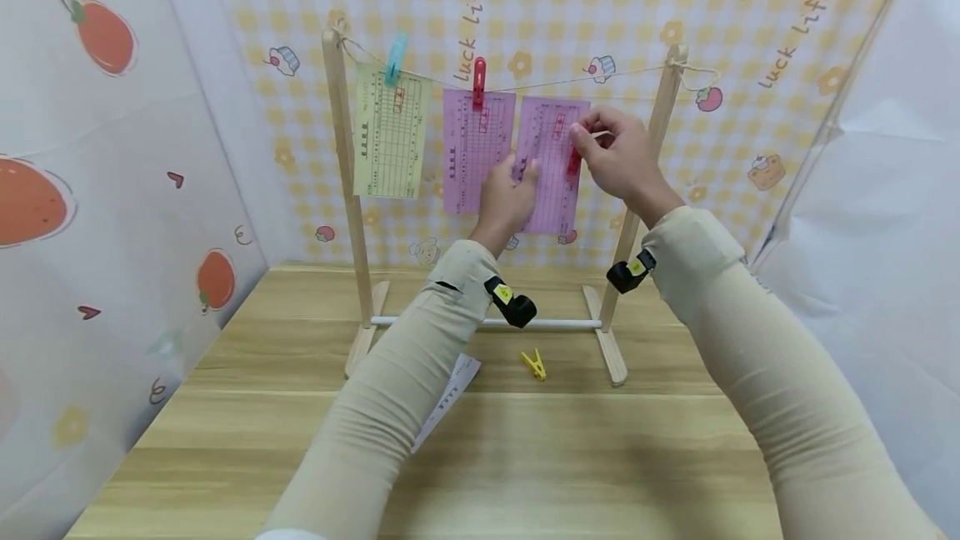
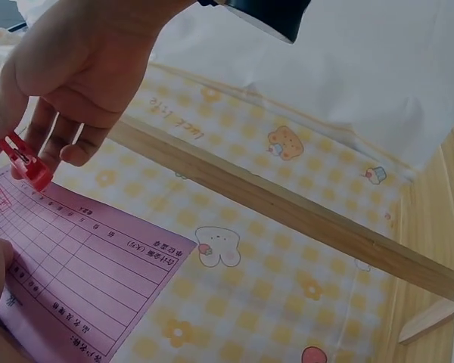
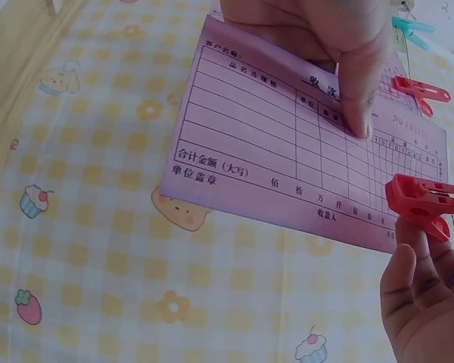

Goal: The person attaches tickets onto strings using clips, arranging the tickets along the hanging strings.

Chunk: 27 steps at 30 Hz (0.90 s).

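Observation:
My left hand (image 1: 510, 197) pinches a pink receipt slip (image 1: 551, 190) by its left edge, its thumb laid across the printed front in the right wrist view. My right hand (image 1: 618, 152) holds a red clothespin (image 3: 420, 204) between thumb and fingers at the slip's right side. A second pink receipt slip (image 1: 461, 157) hangs just left of it, under another red clothespin (image 1: 479, 83) on the string (image 1: 570, 83). Further left, a teal clothespin (image 1: 396, 59) holds a yellow-green slip (image 1: 390, 140).
Two wooden posts (image 1: 347, 173) carry the string, joined low down by a white rod (image 1: 555, 323). On the wooden table (image 1: 600, 457) lie a yellow clothespin (image 1: 535, 364) and a white slip (image 1: 450, 394), partly hidden by my left sleeve. A checked cloth (image 1: 285, 90) hangs behind.

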Tool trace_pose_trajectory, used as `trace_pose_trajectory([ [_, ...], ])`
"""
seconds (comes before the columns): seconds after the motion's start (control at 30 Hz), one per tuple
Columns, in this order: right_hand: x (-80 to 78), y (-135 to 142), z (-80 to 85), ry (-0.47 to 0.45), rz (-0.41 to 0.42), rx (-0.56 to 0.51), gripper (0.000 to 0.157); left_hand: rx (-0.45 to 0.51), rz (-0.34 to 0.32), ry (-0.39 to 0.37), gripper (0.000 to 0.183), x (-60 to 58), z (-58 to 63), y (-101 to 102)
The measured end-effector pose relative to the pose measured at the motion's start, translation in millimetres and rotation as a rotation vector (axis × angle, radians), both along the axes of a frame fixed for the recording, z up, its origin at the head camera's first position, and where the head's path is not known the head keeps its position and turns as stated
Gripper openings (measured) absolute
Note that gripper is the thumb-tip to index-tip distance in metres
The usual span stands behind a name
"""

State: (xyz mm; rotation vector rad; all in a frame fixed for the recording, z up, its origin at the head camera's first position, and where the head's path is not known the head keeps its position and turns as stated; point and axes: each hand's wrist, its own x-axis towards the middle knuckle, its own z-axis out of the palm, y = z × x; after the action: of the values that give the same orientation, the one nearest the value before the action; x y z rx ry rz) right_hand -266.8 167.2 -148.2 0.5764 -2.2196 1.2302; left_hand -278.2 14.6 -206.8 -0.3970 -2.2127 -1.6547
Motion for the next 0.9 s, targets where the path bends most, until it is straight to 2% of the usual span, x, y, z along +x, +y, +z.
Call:
trace_pose_trajectory([
  [0.23, -2.0, -0.9, 14.6, 0.036, 0.006, -0.067, 0.006, 0.006, -0.014, -0.009, 0.029, -1.6, 3.6, 4.2],
  [0.47, -5.0, -4.8, 27.6, 0.064, 0.0, -0.16, 0.008, 0.067, -0.018, -0.059, 0.03, -1.9, 7.3, 5.8],
  [0.67, -9.9, -7.6, 35.4, 0.107, -0.001, -0.229, 0.014, 0.076, -0.018, -0.066, 0.03, -3.2, 7.7, 7.2],
  [0.9, -13.6, -13.9, 48.0, 0.157, -0.049, -0.238, 0.025, 0.099, -0.04, -0.095, 0.028, -3.1, 6.5, 8.4],
])
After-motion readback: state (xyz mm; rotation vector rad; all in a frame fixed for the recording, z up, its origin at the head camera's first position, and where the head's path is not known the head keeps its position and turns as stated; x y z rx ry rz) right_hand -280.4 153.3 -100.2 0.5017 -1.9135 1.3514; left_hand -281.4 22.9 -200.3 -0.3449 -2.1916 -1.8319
